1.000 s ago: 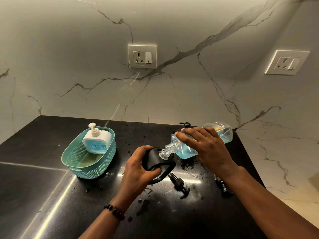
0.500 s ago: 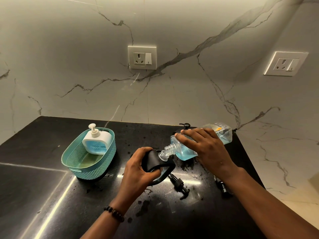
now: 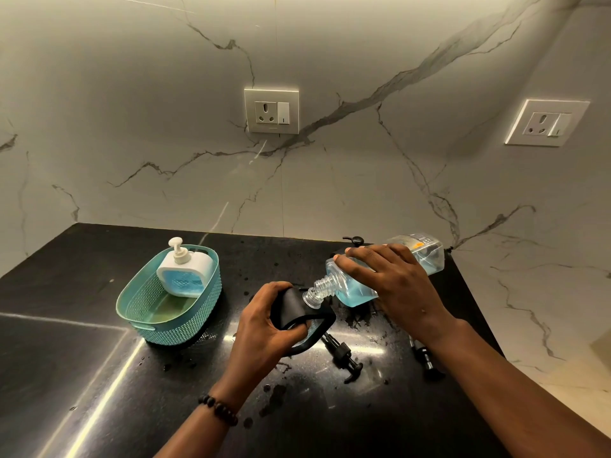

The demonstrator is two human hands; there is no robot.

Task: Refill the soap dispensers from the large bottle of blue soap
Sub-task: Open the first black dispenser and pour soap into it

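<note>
A: Status on the pour?

B: Right hand [image 3: 393, 289] is wrapped over the shoulder of the large clear square bottle of blue soap [image 3: 380, 272]. The bottle is tipped nearly flat, long axis running from upper right down to lower left, with the ribbed neck [image 3: 319, 289] lowest.

A: Target?

B: Black soap dispenser [image 3: 294, 309] with a loop handle, gripped by the left hand [image 3: 264, 328], fingers curled round its body. It sits just left of and below the bottle. The neck's mouth touches or just overhangs the dispenser top.

A: Aligned?

B: Can't confirm. The dispenser's opening is hidden behind the neck and left fingers. No visible stream; the soap pools at the bottle's lower side, short of the neck, I think.

A: So more tilt from the right hand?

B: Likely, and the left holds steady.

A: Anything else?

B: Two black pump heads [image 3: 344, 355] lie loose on the black stone counter [image 3: 99, 375], which is wet with droplets. A white pump dispenser [image 3: 185, 269] with blue soap leans in the teal plastic basket [image 3: 139, 312], well left of both hands. The dispenser's fill level is unreadable.
</note>
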